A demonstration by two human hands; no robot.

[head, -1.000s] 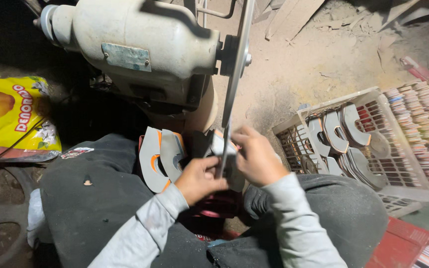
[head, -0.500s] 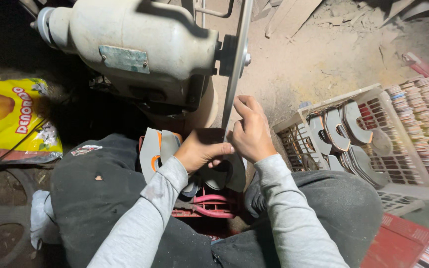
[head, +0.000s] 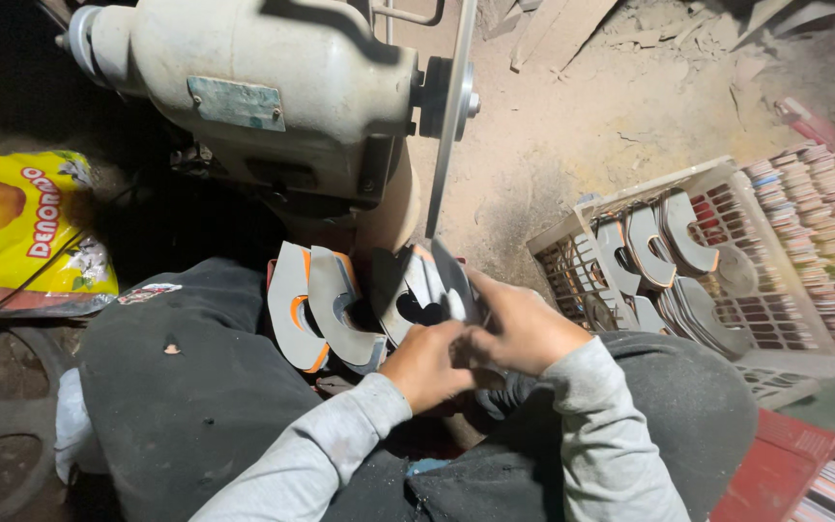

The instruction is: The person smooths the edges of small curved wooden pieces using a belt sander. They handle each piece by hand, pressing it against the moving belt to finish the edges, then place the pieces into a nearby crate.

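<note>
Dusty floor [head: 572, 145] lies under a grey motor [head: 263, 97] with its thin spinning disc [head: 448, 116]. I have just drawn both hands back from that disc toward the lap. My left hand [head: 427, 365] and right hand [head: 524, 329] each close their grip on a dark curved sole piece [head: 427, 290], fanned beside others. At right, the white crate [head: 727, 184] holds similar pieces.

The motor [head: 263, 97] stands behind the lap, with its disc [head: 448, 106] on its right. The bag [head: 26, 227] lies at the left, and the crate [head: 727, 193] with cut pieces [head: 645, 246] stands at the right. More pieces [head: 326, 309] lean between the knees, before the motor.
</note>
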